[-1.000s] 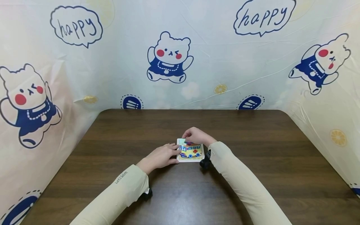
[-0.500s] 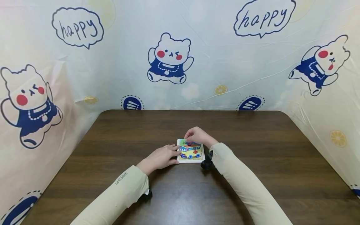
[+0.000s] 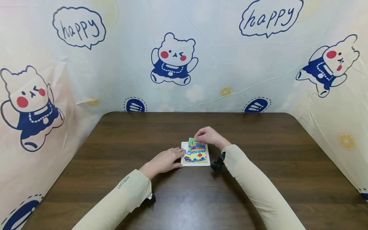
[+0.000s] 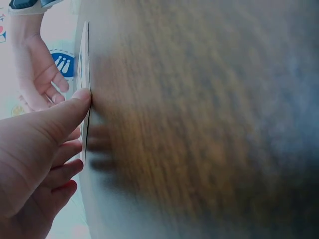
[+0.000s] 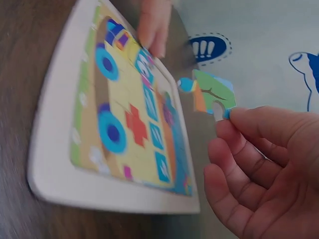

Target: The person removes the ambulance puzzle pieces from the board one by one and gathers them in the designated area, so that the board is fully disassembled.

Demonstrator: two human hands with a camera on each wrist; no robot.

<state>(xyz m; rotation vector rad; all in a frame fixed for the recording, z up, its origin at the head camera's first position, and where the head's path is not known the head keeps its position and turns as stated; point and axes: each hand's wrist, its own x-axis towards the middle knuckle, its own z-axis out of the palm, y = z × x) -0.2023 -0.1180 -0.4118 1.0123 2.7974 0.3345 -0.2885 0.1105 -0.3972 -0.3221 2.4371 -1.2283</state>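
Nearest, at the lower left and lower right of the head view, two pale sleeves cross the wood-grain tabletop (image 3: 184, 199), whose bare surface between them leaves the forearms room. Left of centre, the left hand (image 3: 164, 160) lies with fingers extended, touching the left margin of the ambulance jigsaw board (image 3: 208, 161); its thumb meets the board's edge. The board lies flat just below the frame's centre. Firm, even pressure on this margin should prevent sliding, provided the fingertips stay off the upper-left pieces.

Above the board's upper part, the right hand (image 3: 212, 138) pinches a green jigsaw piece (image 3: 191, 141) between thumb and index finger. The right wrist view shows the piece raised apart from the board, its knobs exposed. A pale, unfilled patch appears at the puzzle's upper left. A light grip at the piece's rim and a level tilt would seem best, sparing the knobs and neighbouring pieces.

Farther off, tabletop extends left, right and beyond the board, so the elbows have ample sideways room. Its far edge meets the bear-printed fabric backdrop (image 3: 218, 64), well apart from both hands.
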